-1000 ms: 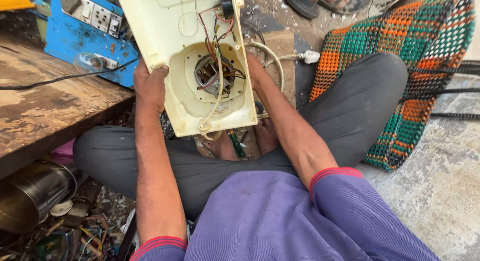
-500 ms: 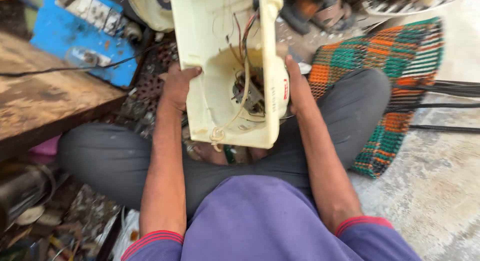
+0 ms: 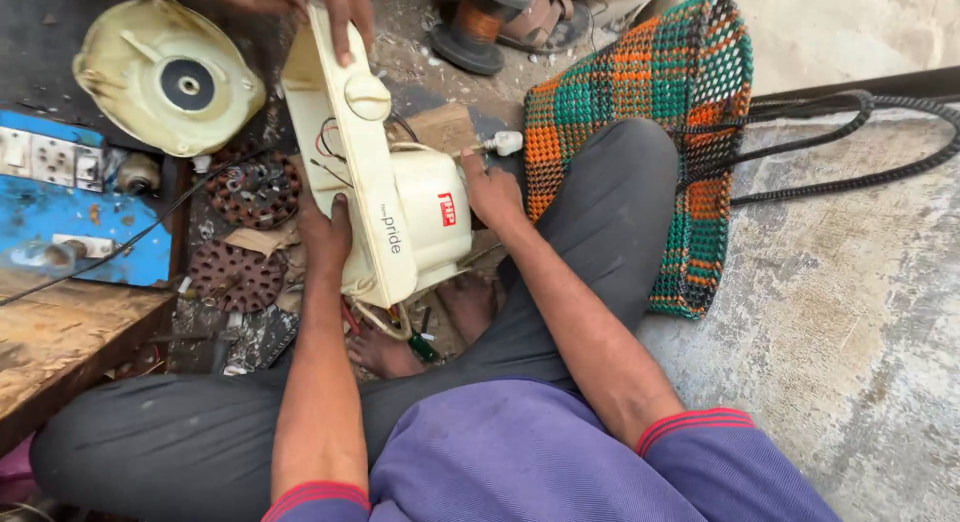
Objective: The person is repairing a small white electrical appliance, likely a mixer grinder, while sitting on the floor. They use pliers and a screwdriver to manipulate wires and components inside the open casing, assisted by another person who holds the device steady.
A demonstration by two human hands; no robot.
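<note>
A cream plastic appliance housing (image 3: 385, 197) with a round knob and loose wires stands on edge above my crossed legs. My left hand (image 3: 325, 237) grips its lower left edge. On the right side of its rounded body my right hand (image 3: 488, 190) holds it, close to a white plug (image 3: 505, 142). Another person's hand (image 3: 320, 7) touches the top end of the housing from the far side.
A round cream cover (image 3: 165, 72) lies at the top left. Two rusty motor cores (image 3: 245, 232) sit beside a blue switch box (image 3: 75, 207) and a wooden board (image 3: 60, 337). A woven checked basket (image 3: 660, 112) with black handles rests on the right on concrete floor.
The housing has been turned over: its open, wired underside faced me before, and now its outer side with the knob shows. Another person's hand now holds its top end.
</note>
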